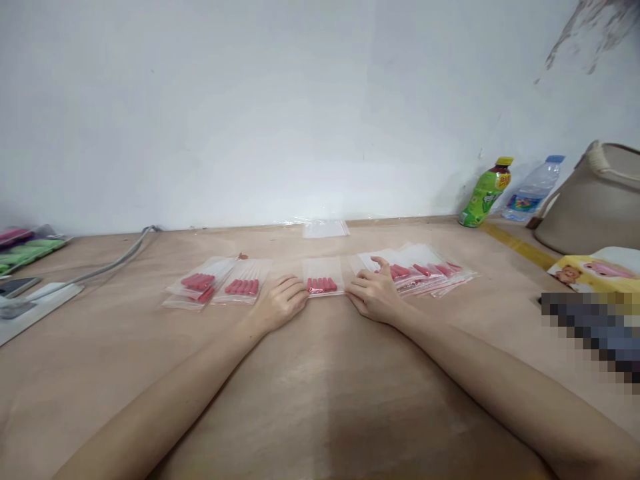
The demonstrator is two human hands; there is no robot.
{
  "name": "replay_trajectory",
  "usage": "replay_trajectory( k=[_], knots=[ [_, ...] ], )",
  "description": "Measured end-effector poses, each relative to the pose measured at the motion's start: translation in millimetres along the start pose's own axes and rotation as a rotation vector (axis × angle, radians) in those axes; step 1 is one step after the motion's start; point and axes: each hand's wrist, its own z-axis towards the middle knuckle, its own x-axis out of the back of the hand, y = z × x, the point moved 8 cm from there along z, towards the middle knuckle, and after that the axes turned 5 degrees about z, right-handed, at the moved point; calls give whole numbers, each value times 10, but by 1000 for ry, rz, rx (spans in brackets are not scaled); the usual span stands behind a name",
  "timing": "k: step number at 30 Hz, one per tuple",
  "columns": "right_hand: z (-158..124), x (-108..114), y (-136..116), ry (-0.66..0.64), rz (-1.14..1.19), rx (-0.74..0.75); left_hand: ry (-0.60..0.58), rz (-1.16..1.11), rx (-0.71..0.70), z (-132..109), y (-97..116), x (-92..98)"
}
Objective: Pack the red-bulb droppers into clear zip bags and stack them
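Between my hands lies a small clear zip bag with several red sticks side by side along its near edge. My left hand is closed, its fingertips at the near left corner of this bag. At the near right corner my right hand pinches the edge, with its index finger raised. Left of my left hand lie more bags of red sticks, one group overlapping. A fanned stack of filled bags lies just beyond my right hand, which partly hides it.
Flat clear bags lie by the wall. A green bottle, a water bottle and a beige basket stand at the right. On the left are a cable, a phone and green packed items.
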Motion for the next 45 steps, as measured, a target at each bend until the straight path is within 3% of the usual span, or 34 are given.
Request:
replay_trajectory(
  k=[6, 10, 14, 19, 22, 26, 29, 31, 34, 36, 39, 41, 43, 45],
  knots=[
    [9, 12, -21, 12, -3, 16, -75, 22, 120, -88, -117, -74],
    [31, 22, -54, 34, 23, 46, -59, 7, 150, -105, -125, -75],
    [72, -126, -128, -47, 63, 73, -25, -9, 191, -130, -122, 19],
    [87, -238, 11, -80, 205, -68, -91, 126, 520, -397, -427, 128],
    [68, -97, 240, 3, 293, -166, -181, 204, 717, -691, -664, 190],
    [-100, 252, 715, 157, 314, -348, -239, 193, 828, -974, -824, 282],
    [-405, 534, 1067, 234, 306, -432, -296, 152, 875, -1073, -868, 278],
    [-680, 662, 1304, 189, 292, -512, -320, 129, 882, -1083, -877, 264],
    [-1003, 783, 1480, -12, 174, -479, -336, 95, 855, -1029, -850, 235],
    [-1103, 959, 1537, 23, 3, -483, -344, 70, 821, -944, -784, 189],
    [-954, 1142, 1372, 214, -79, -449, -340, -6, 745, -706, -587, 30],
    [-675, 1091, 1089, 284, -13, -358, -268, -126, 668, -465, -402, -100],
    [-331, 866, 760, 205, 105, -267, -226, -210, 612, -232, -236, -246],
    [-27, 529, 436, 6, 201, -184, -219, -231, 579, -53, -124, -369]
  ],
)
